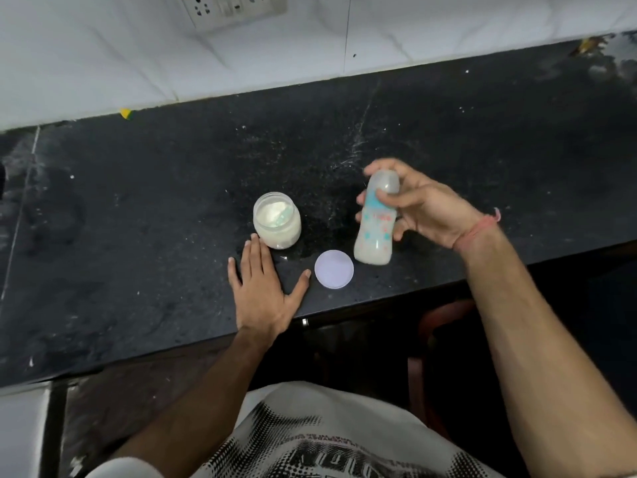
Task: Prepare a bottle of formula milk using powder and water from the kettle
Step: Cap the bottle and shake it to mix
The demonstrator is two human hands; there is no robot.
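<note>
Black speckled stone makes up the countertop, dusted with pale specks and backed by a white tiled wall carrying a switch-and-socket plate.

The right hand holds the baby bottle above the counter near its front edge. Its fingers curl round the upper part of the bottle: fingertips show past the bottle's far-left side, and the thumb crosses the front just below the translucent cap. The bottle is tilted, cap end away from the person and base toward the counter edge; whether the base touches the stone cannot be told. It is printed with blue and pink marks and holds a cloudy, milky liquid. A red thread bracelet circles that wrist.

The left hand lies flat on the counter, palm down, fingers straight and spread, gripping nothing. Its fingertips are just beside the base of the open glass jar of white powder, which stands upright to the left of the bottle. A round white lid lies flat on the stone between the left thumb and the bottle's base, near both.

At the bottom of the view is the person's white printed shirt.
</note>
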